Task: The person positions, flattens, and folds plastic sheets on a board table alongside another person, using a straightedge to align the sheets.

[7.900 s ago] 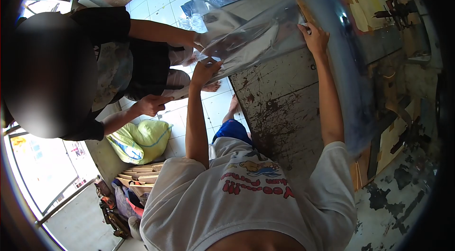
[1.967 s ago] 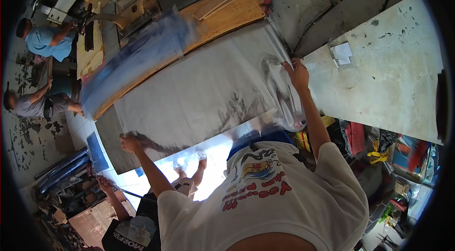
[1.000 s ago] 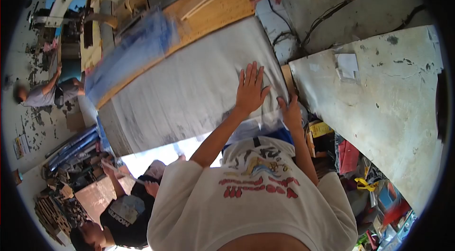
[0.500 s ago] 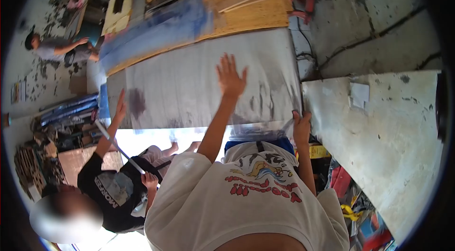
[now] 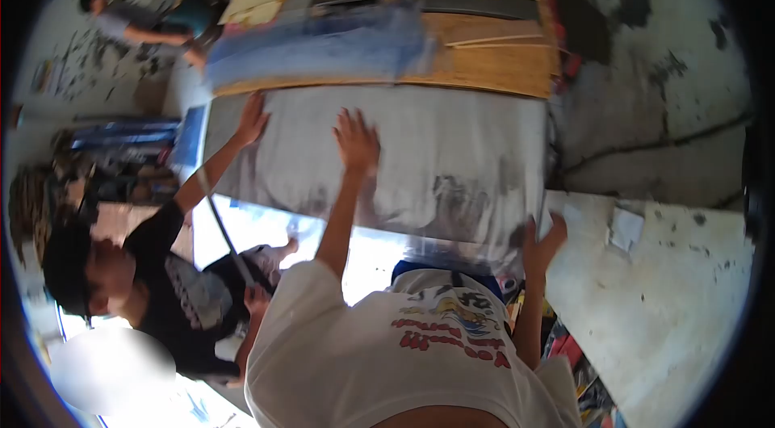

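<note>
The left hand (image 5: 357,141) is open and flat, its palm turned down and its fingers a little spread; this grip is wide and holds nothing. It is over the middle part of the clear, wrinkled plastic sheet (image 5: 476,153), and it seems to press on it. The right hand (image 5: 542,246) is at the right front corner of the same sheet, with the thumb apart from the fingers. I cannot tell if its grip is closed on the sheet edge, because this part is blurred.

The sheet lies spread over the long grey counter (image 5: 224,125), and dark smudges show on its surface. Along the front side, near the right hand, a part of the sheet hangs below the counter edge.

At the left end of the counter, a co-worker in a black shirt (image 5: 182,291) puts one open hand on or just above the surface; in the other hand this person holds a thin pale rod (image 5: 226,234), which is tilted.

Behind the sheet there is an orange-brown wooden board (image 5: 484,69). It carries a blue translucent plastic bundle (image 5: 315,48) on its left part and thin wooden strips (image 5: 496,34) on its right part. To the right of the right hand is a stained whitish panel (image 5: 654,291), with a white square paper (image 5: 626,229) on it.
</note>
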